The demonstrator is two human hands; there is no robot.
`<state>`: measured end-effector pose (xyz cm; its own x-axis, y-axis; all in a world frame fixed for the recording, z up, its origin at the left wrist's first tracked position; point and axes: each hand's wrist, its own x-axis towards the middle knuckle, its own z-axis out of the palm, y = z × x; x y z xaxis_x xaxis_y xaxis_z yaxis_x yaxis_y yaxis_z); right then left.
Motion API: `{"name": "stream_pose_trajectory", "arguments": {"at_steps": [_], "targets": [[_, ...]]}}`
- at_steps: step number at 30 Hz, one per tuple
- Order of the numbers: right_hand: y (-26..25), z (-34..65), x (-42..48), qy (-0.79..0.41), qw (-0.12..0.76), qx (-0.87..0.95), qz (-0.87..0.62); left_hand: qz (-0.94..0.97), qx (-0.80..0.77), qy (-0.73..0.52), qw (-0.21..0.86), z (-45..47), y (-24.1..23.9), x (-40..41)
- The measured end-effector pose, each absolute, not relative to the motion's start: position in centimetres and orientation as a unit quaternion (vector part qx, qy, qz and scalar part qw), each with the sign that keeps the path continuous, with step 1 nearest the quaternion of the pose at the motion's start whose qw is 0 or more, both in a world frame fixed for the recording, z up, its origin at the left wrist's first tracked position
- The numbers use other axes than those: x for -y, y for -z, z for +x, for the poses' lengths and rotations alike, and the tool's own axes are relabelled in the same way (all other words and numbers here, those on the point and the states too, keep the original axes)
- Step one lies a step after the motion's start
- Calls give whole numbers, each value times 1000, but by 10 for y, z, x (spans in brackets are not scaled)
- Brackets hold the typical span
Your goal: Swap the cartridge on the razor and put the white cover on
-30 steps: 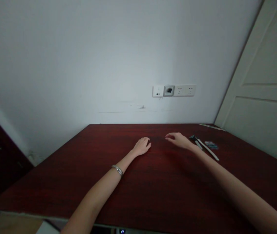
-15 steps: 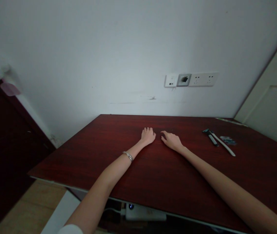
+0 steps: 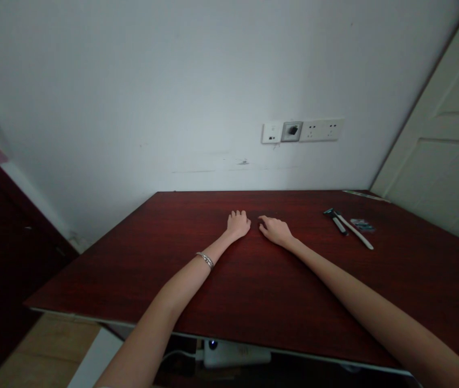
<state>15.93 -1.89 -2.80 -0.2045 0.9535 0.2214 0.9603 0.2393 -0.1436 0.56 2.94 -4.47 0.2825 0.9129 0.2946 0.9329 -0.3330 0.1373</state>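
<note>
My left hand (image 3: 238,224) lies palm down on the dark red wooden table (image 3: 197,215), with fingers slightly apart and nothing in it. A silver bracelet (image 3: 205,260) circles that wrist. Just to its right, my right hand (image 3: 276,231) rests on the tabletop, fingers loosely bent and thumb apart from the forefinger. It too is without an object. Further right lie a razor (image 3: 337,223) with a dark head and a long, slim white stick-like item (image 3: 356,233), side by side. Beyond them is a small clear packet (image 3: 362,224) whose contents I cannot make out.
A thin flat strip (image 3: 367,196) lies at the table's back right edge. Wall sockets (image 3: 321,130) sit above the table, and a pale door (image 3: 447,156) stands to the right. Under the tabletop is a white box-shaped device (image 3: 237,354) with a cable.
The view has turned slightly right, so the table, razor and sockets appear further left. Both hands keep their places and poses on the table.
</note>
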Motion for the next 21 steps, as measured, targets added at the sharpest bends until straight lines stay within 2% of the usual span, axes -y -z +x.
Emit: {"name": "stream_pose_trajectory", "arguments": {"at_steps": [21], "targets": [[29,161,17,17,130,783,-608,-805,568,168,27,5,43,-29]]}}
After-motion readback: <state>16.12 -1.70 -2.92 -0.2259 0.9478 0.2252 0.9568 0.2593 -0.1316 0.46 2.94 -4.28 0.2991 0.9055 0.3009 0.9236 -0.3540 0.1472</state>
